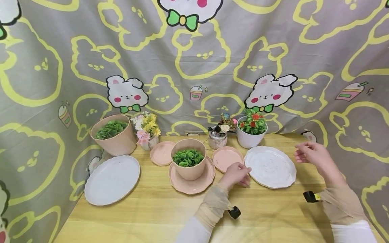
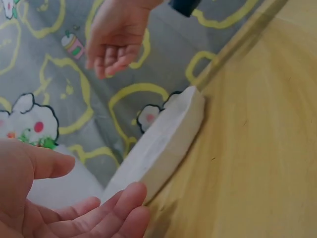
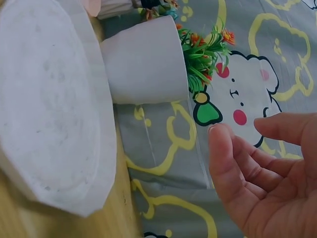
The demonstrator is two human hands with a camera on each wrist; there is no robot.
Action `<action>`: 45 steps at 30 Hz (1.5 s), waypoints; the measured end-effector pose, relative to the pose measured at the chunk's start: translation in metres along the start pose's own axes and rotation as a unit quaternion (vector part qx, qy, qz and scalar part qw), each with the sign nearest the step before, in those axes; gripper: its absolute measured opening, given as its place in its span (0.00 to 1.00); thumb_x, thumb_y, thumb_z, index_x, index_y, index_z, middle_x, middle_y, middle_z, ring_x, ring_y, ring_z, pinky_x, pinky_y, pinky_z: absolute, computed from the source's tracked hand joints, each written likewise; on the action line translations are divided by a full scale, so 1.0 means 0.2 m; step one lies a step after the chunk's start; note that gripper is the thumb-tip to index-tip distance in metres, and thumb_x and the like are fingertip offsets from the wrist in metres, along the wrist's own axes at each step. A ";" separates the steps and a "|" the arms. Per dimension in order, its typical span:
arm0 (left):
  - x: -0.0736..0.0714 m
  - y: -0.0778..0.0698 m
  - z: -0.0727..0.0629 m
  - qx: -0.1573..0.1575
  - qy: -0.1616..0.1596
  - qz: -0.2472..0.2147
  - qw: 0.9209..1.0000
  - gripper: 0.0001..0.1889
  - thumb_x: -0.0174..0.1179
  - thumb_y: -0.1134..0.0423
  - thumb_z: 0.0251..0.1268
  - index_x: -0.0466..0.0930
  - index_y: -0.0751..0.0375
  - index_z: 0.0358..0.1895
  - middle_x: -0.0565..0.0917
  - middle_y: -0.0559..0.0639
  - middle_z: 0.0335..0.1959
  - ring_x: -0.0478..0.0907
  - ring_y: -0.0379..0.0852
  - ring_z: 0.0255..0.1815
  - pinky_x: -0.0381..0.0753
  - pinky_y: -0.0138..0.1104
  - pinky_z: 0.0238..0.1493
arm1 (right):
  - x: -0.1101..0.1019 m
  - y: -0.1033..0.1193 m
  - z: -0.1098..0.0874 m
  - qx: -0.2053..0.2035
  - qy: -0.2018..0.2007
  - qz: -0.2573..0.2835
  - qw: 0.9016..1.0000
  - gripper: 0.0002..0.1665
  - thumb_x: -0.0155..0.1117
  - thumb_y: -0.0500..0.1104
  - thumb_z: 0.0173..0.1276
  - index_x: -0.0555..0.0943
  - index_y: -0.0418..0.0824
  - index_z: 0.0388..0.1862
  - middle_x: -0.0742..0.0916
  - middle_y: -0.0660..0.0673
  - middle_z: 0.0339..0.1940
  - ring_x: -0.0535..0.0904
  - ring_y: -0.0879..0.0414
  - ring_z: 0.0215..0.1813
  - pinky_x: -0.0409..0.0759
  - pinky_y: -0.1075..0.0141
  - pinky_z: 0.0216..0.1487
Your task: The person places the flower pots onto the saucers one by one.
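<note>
A white round tray (image 1: 270, 167) with a scalloped rim lies on the right of the table. My left hand (image 1: 238, 174) is at its left edge with fingers loosely bent and nothing between them; whether the fingertips touch the rim, I cannot tell. Off the tray's right side my right hand (image 1: 314, 156) hovers, holding nothing, its thumb apart from the relaxed fingers in the right wrist view. Behind the tray stands a white pot (image 3: 146, 64) with a red-flowered plant (image 1: 253, 124). A small pink saucer (image 1: 226, 159) lies left of the tray, close to my left hand.
Mid-table, a beige pot (image 1: 189, 171) of green leaves sits on a pink saucer (image 1: 192, 187). Another pink saucer (image 1: 161, 153), a larger beige pot (image 1: 121, 143) and a second white tray (image 1: 112, 180) are leftward. Two small flower pots (image 1: 217, 140) (image 1: 150, 143) line the curtain (image 1: 194, 60).
</note>
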State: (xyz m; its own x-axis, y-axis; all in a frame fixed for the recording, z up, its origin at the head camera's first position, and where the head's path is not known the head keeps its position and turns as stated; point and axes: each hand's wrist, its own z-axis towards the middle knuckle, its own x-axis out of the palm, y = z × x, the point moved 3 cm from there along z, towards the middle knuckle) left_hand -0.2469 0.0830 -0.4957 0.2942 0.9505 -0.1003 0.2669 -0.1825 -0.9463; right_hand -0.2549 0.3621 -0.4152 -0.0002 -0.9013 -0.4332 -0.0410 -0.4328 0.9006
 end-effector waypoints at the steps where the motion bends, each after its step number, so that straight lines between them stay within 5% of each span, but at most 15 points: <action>1: 0.01 0.01 0.01 -0.006 0.004 -0.010 1.000 0.09 0.61 0.56 0.67 0.74 0.57 0.34 0.87 0.62 0.28 0.87 0.57 0.26 0.87 0.39 0.26 | 0.00 0.01 0.02 -0.002 0.000 -0.001 1.000 0.23 0.48 0.50 0.78 0.70 0.29 0.50 0.85 0.56 0.26 0.85 0.62 0.29 0.87 0.66 0.33; 10: 0.07 0.06 0.03 -0.018 -0.007 -0.021 1.000 0.10 0.61 0.63 0.66 0.75 0.61 0.27 0.86 0.67 0.26 0.87 0.62 0.27 0.87 0.39 0.22 | 0.04 0.09 0.15 -0.002 0.003 -0.008 1.000 0.27 0.49 0.52 0.77 0.68 0.26 0.53 0.84 0.56 0.25 0.84 0.63 0.28 0.87 0.66 0.34; 24: 0.10 0.07 0.05 -0.005 -0.048 0.019 0.999 0.14 0.61 0.67 0.66 0.73 0.60 0.21 0.85 0.61 0.19 0.82 0.48 0.14 0.83 0.35 0.16 | 0.17 0.12 0.43 0.025 0.034 0.003 0.999 0.28 0.46 0.53 0.78 0.68 0.26 0.53 0.83 0.53 0.25 0.83 0.64 0.27 0.88 0.65 0.37; 30: 0.09 0.07 0.05 0.005 -0.051 0.022 0.998 0.13 0.61 0.68 0.65 0.73 0.61 0.21 0.84 0.60 0.18 0.81 0.46 0.12 0.83 0.35 0.15 | 0.23 0.10 0.56 0.053 0.055 0.014 0.997 0.33 0.43 0.51 0.79 0.63 0.20 0.61 0.84 0.55 0.22 0.83 0.65 0.26 0.87 0.69 0.35; 38: 0.09 0.07 0.05 0.015 -0.052 0.011 0.998 0.13 0.61 0.68 0.64 0.73 0.60 0.20 0.85 0.64 0.20 0.79 0.45 0.12 0.82 0.33 0.15 | 0.30 0.08 0.63 0.059 0.065 0.018 0.996 0.29 0.41 0.43 0.76 0.62 0.18 0.61 0.85 0.51 0.22 0.82 0.64 0.24 0.85 0.71 0.30; 45: 0.09 0.08 0.06 0.018 -0.049 0.011 0.999 0.13 0.61 0.68 0.65 0.73 0.59 0.21 0.85 0.62 0.19 0.79 0.43 0.11 0.82 0.33 0.15 | 0.30 0.07 0.66 0.042 0.036 -0.035 0.998 0.27 0.41 0.40 0.73 0.68 0.17 0.57 0.84 0.50 0.18 0.81 0.61 0.20 0.85 0.66 0.26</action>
State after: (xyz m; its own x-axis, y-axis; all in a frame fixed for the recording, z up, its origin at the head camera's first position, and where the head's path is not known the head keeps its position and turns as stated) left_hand -0.2481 0.1006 -0.5165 0.2074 0.9667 -0.1499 0.2285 -0.1969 -0.9534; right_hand -0.3878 0.3034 -0.4335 0.0779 -0.8689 -0.4889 -0.1219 -0.4950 0.8603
